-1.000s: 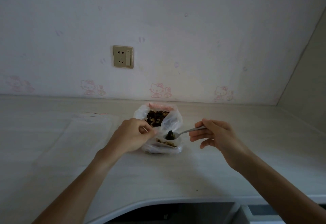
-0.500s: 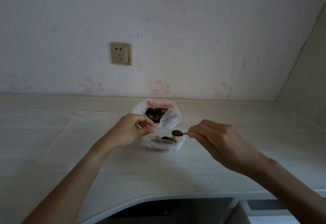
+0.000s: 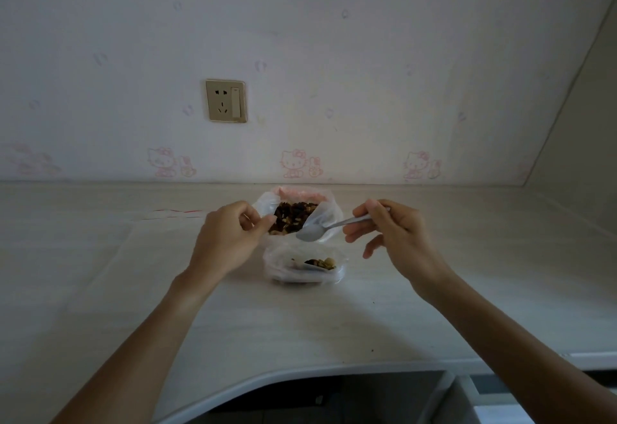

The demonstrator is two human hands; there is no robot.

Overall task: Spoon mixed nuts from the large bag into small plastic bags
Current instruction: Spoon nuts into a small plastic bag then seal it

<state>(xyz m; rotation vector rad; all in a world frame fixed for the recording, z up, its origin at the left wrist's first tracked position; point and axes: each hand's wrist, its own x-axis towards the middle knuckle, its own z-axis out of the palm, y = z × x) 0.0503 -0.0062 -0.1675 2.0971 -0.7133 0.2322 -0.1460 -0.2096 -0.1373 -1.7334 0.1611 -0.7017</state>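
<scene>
Both forearms extend from the lower corners of the view toward the middle of the desk (image 3: 334,323). The left hand (image 3: 230,240) is raised just left of the large bag (image 3: 267,205), back of the hand toward the camera, with thumb and forefinger curled together and pinching the bag's left rim. The large bag stands open near the wall, and the mixed nuts (image 3: 292,216) show dark inside it.

The right hand (image 3: 397,233) is held to the right of the bag, wrist bent. Its thumb and forefinger pinch the handle of the spoon (image 3: 320,228); the remaining fingers are loosely curled below and hold nothing. The spoon slants down and to the left, with its bowl at the large bag's front right edge; the bowl appears empty.

The small plastic bag (image 3: 303,265) lies on the desk directly in front of the large bag, open, with a few nuts inside. Neither hand touches it.

A flat stack of clear bags (image 3: 133,233) lies on the desk to the left.
</scene>
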